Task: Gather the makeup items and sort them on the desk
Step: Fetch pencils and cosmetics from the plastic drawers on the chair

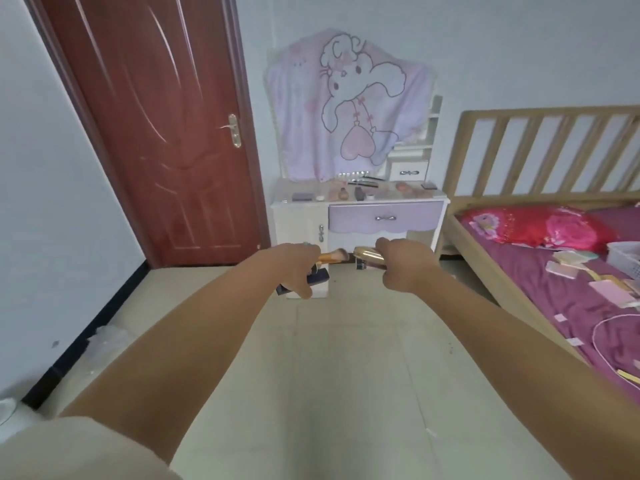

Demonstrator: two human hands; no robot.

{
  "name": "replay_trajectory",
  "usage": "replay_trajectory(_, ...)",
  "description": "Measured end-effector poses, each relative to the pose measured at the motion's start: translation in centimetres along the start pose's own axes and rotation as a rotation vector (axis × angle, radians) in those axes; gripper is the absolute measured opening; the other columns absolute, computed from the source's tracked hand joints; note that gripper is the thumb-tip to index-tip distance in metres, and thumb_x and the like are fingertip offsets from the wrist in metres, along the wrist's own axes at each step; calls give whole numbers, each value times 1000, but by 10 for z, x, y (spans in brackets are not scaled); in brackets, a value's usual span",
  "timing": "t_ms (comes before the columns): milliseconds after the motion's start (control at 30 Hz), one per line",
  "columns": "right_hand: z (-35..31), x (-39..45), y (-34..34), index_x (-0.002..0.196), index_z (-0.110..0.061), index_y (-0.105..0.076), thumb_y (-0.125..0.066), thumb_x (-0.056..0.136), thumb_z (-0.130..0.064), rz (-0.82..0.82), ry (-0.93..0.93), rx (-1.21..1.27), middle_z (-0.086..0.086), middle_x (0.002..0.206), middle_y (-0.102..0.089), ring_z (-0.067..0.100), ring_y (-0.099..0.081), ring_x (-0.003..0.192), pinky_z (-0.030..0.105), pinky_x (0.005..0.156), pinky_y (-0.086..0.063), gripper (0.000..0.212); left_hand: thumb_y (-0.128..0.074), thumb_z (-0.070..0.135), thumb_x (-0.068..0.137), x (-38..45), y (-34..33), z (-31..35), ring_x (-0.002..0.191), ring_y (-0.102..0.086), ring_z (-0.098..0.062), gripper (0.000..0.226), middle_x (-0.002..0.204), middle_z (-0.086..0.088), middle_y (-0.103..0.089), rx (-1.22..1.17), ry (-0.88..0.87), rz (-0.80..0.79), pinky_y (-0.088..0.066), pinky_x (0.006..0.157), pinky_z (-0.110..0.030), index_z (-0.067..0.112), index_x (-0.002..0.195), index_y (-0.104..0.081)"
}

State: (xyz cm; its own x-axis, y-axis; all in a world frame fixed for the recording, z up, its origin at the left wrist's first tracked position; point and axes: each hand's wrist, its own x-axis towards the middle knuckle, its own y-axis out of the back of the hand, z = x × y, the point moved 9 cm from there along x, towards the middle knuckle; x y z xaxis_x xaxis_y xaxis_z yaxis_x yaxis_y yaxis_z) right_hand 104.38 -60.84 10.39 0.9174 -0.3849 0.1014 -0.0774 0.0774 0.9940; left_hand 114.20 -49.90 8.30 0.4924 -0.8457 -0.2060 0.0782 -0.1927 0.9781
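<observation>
My left hand grips a makeup brush with an orange handle, together with a dark blue box. My right hand holds a gold tube and a dark item beneath it. Both arms reach forward over the floor toward the white and purple desk against the far wall. Several makeup items lie on the desk top. More pale makeup boxes are scattered on the purple bed sheet at the right.
A red-brown door stands left of the desk. A pink cartoon cloth covers the desk mirror. The wooden bed with a red pillow and a white basket fills the right side. Tiled floor lies between me and the desk.
</observation>
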Motion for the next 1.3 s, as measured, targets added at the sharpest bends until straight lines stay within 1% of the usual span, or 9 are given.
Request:
replay_trajectory(100, 39, 67, -18, 109, -10, -43, -50, 76, -6, -28, -79, 0, 8, 98, -55, 26, -52, 86, 25, 49, -26, 35, -67, 25, 73, 75, 9, -22, 60, -40, -15, 48, 69, 6, -34, 58, -38, -6, -23, 45, -24, 10, 107, -38)
replay_trajectory(400, 138, 314, -81, 113, -13, -44, -51, 78, -9, -44, -102, 7, 7, 108, -58, 24, -53, 99, 27, 65, -37, 36, -67, 22, 73, 328, 32, -94, 73, -45, -21, 52, 100, -9, -56, 54, -67, -38, -31, 53, -24, 10, 114, -37)
replay_trajectory(533, 163, 424, -84, 112, -13, -44, -54, 76, -9, -30, -95, 51, 7, 104, -58, 24, -54, 94, 27, 64, -38, 37, -67, 20, 72, 419, 60, -143, 70, -45, -20, 52, 85, -2, -47, 55, -23, -54, -33, 53, -26, 12, 112, -36)
replay_trajectory(667, 169, 527, -108, 111, -11, -45, -53, 75, -7, -25, -23, 51, 9, 99, -59, 25, -54, 89, 27, 63, -38, 37, -68, 23, 72, 503, 64, -201, 68, -42, -17, 51, 80, 3, -42, 38, 20, -57, -24, 45, -22, 11, 110, -37)
replay_trajectory(800, 178, 630, -139, 109, -12, -47, -52, 74, -7, -22, -7, 33, 6, 94, -59, 20, -45, 75, 20, 52, -28, 36, -67, 23, 73, 597, 61, -264, 56, -36, -8, 49, 69, 8, -34, 30, 40, -63, -24, 45, -22, 11, 110, -37)
replay_trajectory(933, 195, 734, -169, 108, -12, -48, -54, 77, -13, -44, -34, 21, 6, 98, -61, 24, -55, 89, 27, 62, -36, 32, -67, 22, 73, 696, 67, -328, 56, -37, -7, 47, 69, 7, -36, 32, 21, -96, -27, 46, -21, 12, 108, -36)
replay_trajectory(1100, 228, 833, -195, 102, -11, -49, -57, 72, -9, -91, -124, 39, 6, 96, -61, 25, -56, 90, 27, 61, -37, 32, -69, 22, 72, 804, 77, -385, 58, -37, -7, 43, 69, 9, -37, 2, 16, -104, -25, 46, -21, 17, 100, -36)
replay_trajectory(1200, 247, 881, -221, 101, -12, -47, -57, 72, -10, -151, -143, 45, 5, 97, -60, 24, -56, 89, 26, 60, -37, 30, -68, 22, 72, 861, 59, -401, 66, -42, -14, 48, 79, 5, -44, -4, -17, -154, -27, 48, -20, 14, 109, -38)
replay_trajectory(1300, 253, 937, -251, 107, -13, -45, -54, 74, -8, -249, -82, 6, 5, 100, -58, 23, -56, 87, 27, 58, -37, 34, -67, 21, 74, 912, 27, -416, 74, -45, -18, 51, 101, -5, -55, 12, -37, -244, -36, 60, -25, 12, 114, -37)
